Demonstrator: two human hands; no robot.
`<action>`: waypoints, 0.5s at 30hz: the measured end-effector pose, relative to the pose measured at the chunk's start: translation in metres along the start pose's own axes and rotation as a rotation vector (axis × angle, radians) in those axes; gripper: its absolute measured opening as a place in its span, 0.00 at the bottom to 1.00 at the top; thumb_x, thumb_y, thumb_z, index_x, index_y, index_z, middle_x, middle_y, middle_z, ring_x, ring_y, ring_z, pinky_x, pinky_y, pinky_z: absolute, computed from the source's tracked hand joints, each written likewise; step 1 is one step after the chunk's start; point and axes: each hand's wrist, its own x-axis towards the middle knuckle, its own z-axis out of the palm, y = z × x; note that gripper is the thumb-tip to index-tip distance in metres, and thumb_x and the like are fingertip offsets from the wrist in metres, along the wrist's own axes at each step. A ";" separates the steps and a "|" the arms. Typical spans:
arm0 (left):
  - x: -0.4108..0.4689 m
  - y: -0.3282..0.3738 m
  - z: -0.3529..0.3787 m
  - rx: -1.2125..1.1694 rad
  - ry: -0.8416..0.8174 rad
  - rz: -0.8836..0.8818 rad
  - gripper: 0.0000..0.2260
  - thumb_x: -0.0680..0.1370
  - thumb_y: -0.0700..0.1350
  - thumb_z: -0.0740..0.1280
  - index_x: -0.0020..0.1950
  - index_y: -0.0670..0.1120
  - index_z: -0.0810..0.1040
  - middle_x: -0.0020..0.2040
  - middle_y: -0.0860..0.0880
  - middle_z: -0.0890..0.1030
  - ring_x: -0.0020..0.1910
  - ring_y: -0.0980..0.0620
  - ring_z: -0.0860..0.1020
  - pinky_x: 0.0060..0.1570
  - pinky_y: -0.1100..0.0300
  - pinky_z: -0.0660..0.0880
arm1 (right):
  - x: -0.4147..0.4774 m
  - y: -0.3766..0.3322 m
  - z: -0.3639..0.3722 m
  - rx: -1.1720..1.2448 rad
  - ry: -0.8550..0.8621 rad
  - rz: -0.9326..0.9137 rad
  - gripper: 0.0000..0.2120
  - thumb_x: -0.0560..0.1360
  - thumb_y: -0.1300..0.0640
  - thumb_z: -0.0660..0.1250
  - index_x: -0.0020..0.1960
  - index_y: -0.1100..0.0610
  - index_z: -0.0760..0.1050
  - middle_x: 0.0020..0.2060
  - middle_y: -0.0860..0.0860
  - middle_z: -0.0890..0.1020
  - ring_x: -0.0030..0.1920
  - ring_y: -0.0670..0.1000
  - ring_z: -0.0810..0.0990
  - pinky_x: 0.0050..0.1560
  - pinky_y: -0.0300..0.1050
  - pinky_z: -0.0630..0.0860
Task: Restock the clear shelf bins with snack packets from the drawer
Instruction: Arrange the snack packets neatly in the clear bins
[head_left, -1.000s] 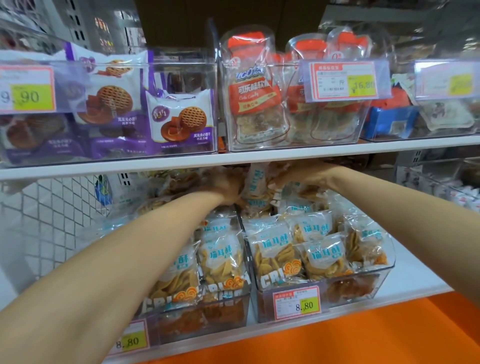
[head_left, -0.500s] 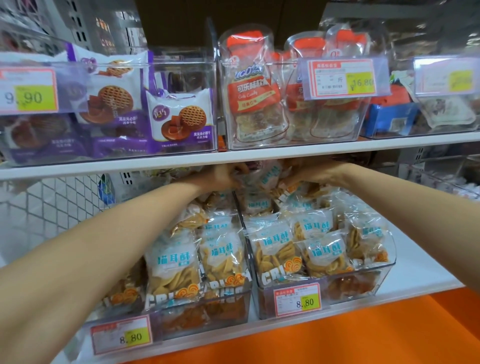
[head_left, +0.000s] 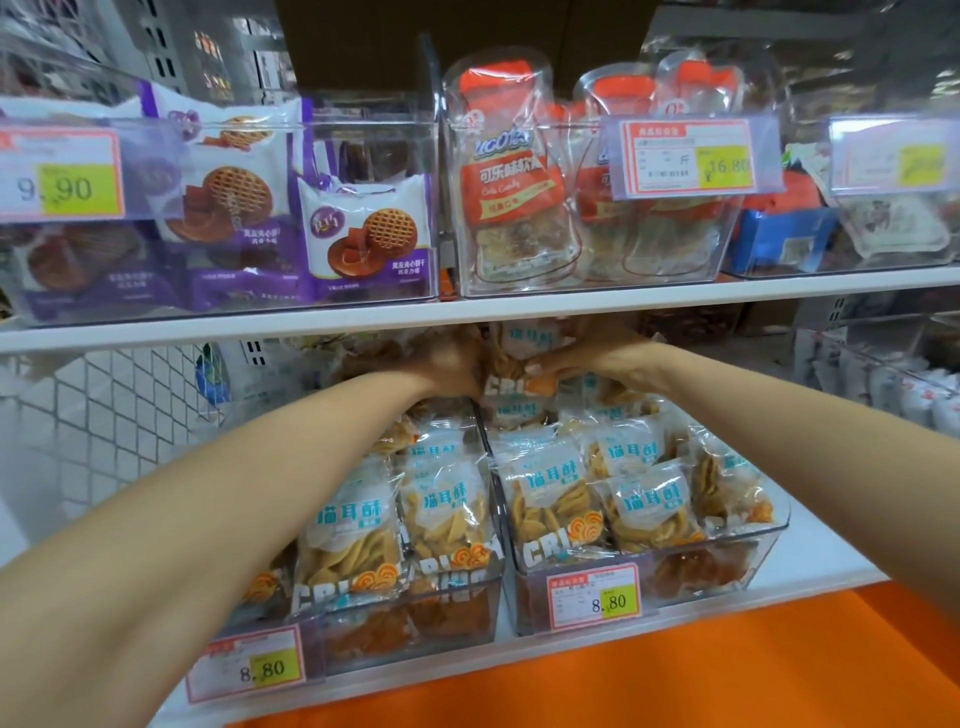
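Both your arms are reaching under the upper shelf. Your right hand is pinching a cat-ear crisp packet, thumb on its front. Your left hand is touching the packet's left edge; its fingers are hidden, so its grip is unclear. The packet is hanging upright over the rear of the right clear bin, just beside the left clear bin; both bins are holding matching packets.

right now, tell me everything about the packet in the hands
The packet is a clear plastic pouch of yellow-brown crisps with teal characters, white letters CRI and an orange swirl. It stands roughly upright at the back, just under the upper shelf, above other packets. The left hand grips its left side, the right hand its right, thumb on front.
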 end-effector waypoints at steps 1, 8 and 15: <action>-0.005 0.006 -0.003 0.000 -0.031 -0.001 0.11 0.70 0.47 0.67 0.51 0.48 0.79 0.50 0.46 0.80 0.50 0.44 0.79 0.48 0.52 0.75 | 0.000 0.002 0.003 -0.057 0.011 -0.028 0.34 0.63 0.53 0.79 0.65 0.54 0.69 0.59 0.50 0.78 0.58 0.51 0.77 0.61 0.56 0.74; -0.007 0.011 -0.004 0.025 0.020 0.015 0.15 0.74 0.52 0.69 0.57 0.47 0.79 0.58 0.46 0.77 0.57 0.47 0.75 0.56 0.56 0.71 | 0.004 0.007 0.003 -0.401 -0.073 -0.150 0.27 0.66 0.59 0.77 0.60 0.52 0.68 0.58 0.51 0.75 0.58 0.52 0.74 0.58 0.45 0.73; -0.007 0.016 -0.002 0.062 0.102 -0.050 0.10 0.74 0.52 0.68 0.50 0.49 0.80 0.56 0.49 0.77 0.55 0.48 0.75 0.47 0.61 0.66 | 0.004 0.004 0.007 -0.543 -0.166 -0.169 0.25 0.68 0.57 0.76 0.62 0.57 0.73 0.60 0.52 0.76 0.60 0.53 0.74 0.63 0.49 0.71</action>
